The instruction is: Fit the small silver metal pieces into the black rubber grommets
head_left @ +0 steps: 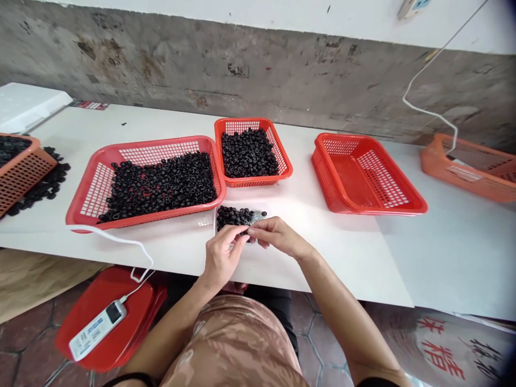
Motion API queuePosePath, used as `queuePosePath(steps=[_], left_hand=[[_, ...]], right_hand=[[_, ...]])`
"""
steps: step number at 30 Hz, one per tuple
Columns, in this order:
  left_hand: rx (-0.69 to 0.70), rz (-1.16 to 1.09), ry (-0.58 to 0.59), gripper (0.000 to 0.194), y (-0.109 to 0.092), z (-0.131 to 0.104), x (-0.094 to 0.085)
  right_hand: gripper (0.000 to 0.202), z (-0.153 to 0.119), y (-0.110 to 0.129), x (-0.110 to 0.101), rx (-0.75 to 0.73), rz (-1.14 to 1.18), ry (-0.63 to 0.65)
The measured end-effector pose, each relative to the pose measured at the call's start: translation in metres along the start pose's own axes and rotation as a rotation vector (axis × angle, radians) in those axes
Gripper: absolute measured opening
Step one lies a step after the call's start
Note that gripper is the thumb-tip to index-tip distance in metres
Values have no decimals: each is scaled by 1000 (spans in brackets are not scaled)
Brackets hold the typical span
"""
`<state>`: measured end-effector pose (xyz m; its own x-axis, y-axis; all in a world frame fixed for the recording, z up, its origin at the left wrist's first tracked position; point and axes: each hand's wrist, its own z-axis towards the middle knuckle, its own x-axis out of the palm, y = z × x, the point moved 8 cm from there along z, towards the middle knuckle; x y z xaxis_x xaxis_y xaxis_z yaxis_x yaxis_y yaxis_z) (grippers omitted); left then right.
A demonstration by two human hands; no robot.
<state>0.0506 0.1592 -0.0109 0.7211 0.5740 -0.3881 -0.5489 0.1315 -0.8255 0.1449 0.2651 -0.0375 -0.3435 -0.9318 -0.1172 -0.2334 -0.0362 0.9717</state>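
My left hand (226,250) and my right hand (278,235) meet over the table's front edge, fingertips pinched together. Between them is a small black ring-like piece, mostly covered by the fingers. Just beyond my hands lies a pile of small black ring-shaped parts (234,216), with small clear or silvery bits (256,216) at its right side. A wide red basket (220,185) full of the same black parts stands to the left. Behind the pile, a smaller red basket (258,181) holds more of them.
Stacked red baskets (328,185) stand at the right, and an orange basket (451,166) farther right. At far left, another orange basket (30,177) sits beside spilled black parts (50,180). A white power strip (97,329) lies on a red stool (133,338); its cable crosses the table edge.
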Motion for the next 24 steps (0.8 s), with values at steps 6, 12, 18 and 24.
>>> queuePosePath(steps=[6,12,18,24], left_hand=[[-451,-455,56,19,38,-5,8],[-563,-596,41,21,45,-6,10],[-582,-593,55,21,48,-7,11],[-586,-616,62,22,51,-10,12]], right_hand=[[25,2,2,-21,69,-867,-210],[23,23,-4,-5,161,-1203,-87],[24,33,-12,1,218,-1365,6],[26,34,-19,-2,208,-1423,20]])
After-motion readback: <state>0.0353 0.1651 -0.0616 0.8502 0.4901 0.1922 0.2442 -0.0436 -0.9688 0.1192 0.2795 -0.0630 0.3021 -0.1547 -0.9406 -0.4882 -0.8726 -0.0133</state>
